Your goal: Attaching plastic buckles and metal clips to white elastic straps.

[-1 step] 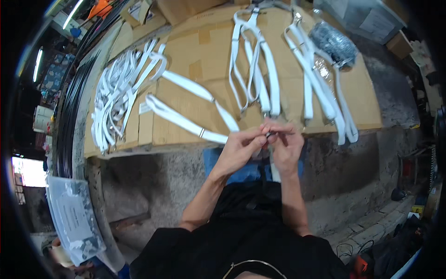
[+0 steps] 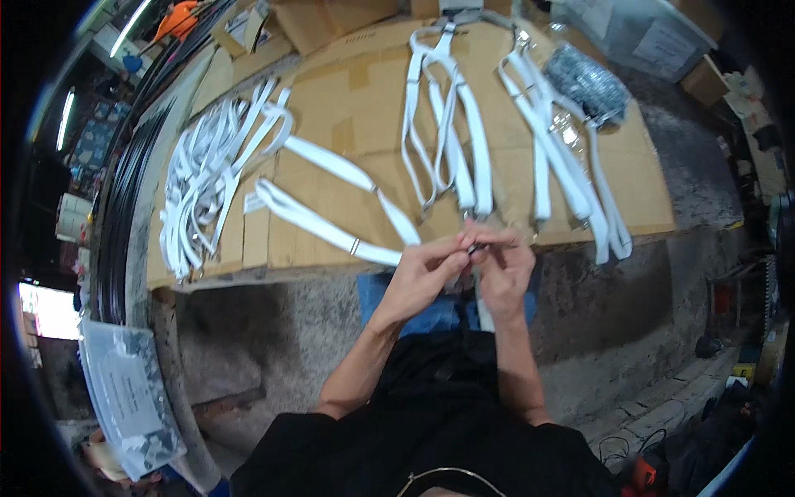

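The worktop, covered with cardboard, carries a tangled heap of white straps on the left. One looped white strap extends to the left hand. Near the worktop's front edge, the fingers of this hand and the right hand are pinching together a small dark piece.

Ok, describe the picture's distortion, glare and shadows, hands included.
Head view, distortion: the cardboard bows along its near edge, corners go black; head view, glare: tube lamp and far-left bright patch wash out; head view, shadow: dark below the cardboard; head view, detail: small piece between left hand and right hand is unclear.
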`<state>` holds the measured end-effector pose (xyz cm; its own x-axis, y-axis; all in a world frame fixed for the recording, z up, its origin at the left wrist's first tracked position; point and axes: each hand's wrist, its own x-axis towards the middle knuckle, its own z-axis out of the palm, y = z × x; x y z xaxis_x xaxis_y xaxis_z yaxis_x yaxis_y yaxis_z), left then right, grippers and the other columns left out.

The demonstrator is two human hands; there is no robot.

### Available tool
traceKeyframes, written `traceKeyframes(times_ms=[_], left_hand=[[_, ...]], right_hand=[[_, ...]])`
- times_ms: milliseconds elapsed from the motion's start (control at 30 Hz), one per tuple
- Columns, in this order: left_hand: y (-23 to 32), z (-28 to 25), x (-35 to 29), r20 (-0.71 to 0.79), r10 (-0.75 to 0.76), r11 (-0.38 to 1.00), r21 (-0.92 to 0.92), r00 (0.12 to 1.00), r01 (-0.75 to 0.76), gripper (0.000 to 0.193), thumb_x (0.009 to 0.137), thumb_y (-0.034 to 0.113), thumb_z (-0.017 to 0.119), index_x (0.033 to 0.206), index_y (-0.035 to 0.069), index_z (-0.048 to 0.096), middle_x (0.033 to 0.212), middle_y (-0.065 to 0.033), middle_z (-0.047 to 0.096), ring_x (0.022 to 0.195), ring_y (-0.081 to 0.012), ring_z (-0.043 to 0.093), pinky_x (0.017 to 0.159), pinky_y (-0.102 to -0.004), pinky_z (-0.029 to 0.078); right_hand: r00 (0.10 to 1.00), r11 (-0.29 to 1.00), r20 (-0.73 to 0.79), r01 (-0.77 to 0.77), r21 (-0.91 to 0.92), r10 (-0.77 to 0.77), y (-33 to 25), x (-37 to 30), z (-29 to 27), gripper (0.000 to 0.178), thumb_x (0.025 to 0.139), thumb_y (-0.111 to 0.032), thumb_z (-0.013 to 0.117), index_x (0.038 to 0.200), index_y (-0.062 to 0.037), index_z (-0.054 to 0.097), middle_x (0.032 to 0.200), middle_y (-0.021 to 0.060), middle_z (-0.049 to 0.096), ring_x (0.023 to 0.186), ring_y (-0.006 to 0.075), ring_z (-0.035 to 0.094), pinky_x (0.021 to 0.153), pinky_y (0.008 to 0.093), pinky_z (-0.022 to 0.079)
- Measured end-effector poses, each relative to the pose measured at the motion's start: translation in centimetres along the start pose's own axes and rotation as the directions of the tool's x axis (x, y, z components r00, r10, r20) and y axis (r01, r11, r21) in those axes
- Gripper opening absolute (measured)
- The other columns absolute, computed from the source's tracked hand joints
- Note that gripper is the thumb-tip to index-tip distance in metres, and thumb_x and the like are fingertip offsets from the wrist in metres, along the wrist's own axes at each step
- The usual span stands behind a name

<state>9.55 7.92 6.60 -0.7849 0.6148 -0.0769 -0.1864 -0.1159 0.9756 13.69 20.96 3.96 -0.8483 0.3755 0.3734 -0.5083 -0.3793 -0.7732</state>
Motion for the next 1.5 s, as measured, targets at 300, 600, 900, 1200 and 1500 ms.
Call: traceKeyframes(times_ms=[300, 600, 900, 1200, 1500], left_hand=[[0.9, 2.2, 1.1, 0.068, 0.026, 0.987, 0.157, 0.997, -0.037, 0.029, 0.092, 0.017, 0.050, 0.113, -0.001, 0.059, 0.075, 0.0025, 0.057, 0.066, -0.0038, 0.043, 0.057, -0.0184, 0.034], [-0.1, 1.5, 0.2, -0.136, 0.164, 0.963, 0.236, 0.977, -0.129, 0.030, 0.092, 0.015, 0.048, 0.115, -0.002, 0.056, 0.071, -0.0002, 0.056, 0.064, -0.0060, 0.045, 0.058, -0.0213, 0.039], [-0.6, -1.7, -1.8, -0.164, 0.205, 0.936, 0.321, 0.965, -0.144, 0.067, 0.084, 0.007, 0.060, 0.138, 0.002, 0.020, 0.101, -0.0114, 0.057, 0.094, -0.0156, 0.055, 0.082, -0.0280, 0.045], [4.0, -9.5, -1.0, -0.223, 0.808, 0.477, 0.792, 0.545, -0.382, 0.029, 0.072, 0.020, 0.074, 0.092, 0.003, 0.061, 0.079, -0.0103, 0.059, 0.076, -0.0265, 0.055, 0.068, -0.0349, 0.041], [13.7, -11.2, 0.8, -0.169, 0.910, 0.336, 0.836, 0.378, -0.434, 0.029, 0.070, 0.015, 0.075, 0.089, 0.001, 0.059, 0.077, -0.0076, 0.054, 0.073, -0.0198, 0.050, 0.065, -0.0301, 0.041]], right_hand=[[0.976, 0.993, -0.220, -0.034, -0.115, 0.008, -2.2, -0.2, 0.0, 0.012, 0.082, 0.001, 0.061, 0.093, -0.0003, 0.057, 0.084, 0.0072, 0.062, 0.065, 0.0088, 0.054, 0.056, 0.0220, 0.045], [0.971, 0.958, -0.182, -0.194, -0.210, 0.156, -0.6, 0.2, 0.9, 0.014, 0.082, 0.002, 0.059, 0.095, -0.0001, 0.056, 0.089, 0.0058, 0.063, 0.075, 0.0099, 0.059, 0.068, 0.0217, 0.047], [0.974, 0.929, 0.165, -0.084, -0.360, 0.152, -1.9, 5.3, 5.0, 0.013, 0.083, 0.006, 0.050, 0.095, 0.0011, 0.054, 0.087, 0.0087, 0.062, 0.082, 0.0149, 0.060, 0.076, 0.0262, 0.048], [0.778, 0.991, 0.619, 0.134, 0.008, -0.110, -8.8, 13.9, 16.8, 0.012, 0.084, 0.007, 0.053, 0.095, 0.0021, 0.052, 0.085, 0.0113, 0.061, 0.080, 0.0205, 0.062, 0.073, 0.0321, 0.051], [0.505, 0.853, 0.715, 0.454, 0.257, -0.484, -22.9, 23.5, 27.6, 0.016, 0.088, -0.006, 0.053, 0.103, -0.0030, 0.056, 0.100, 0.0085, 0.062, 0.087, 0.0188, 0.061, 0.087, 0.0323, 0.045]])
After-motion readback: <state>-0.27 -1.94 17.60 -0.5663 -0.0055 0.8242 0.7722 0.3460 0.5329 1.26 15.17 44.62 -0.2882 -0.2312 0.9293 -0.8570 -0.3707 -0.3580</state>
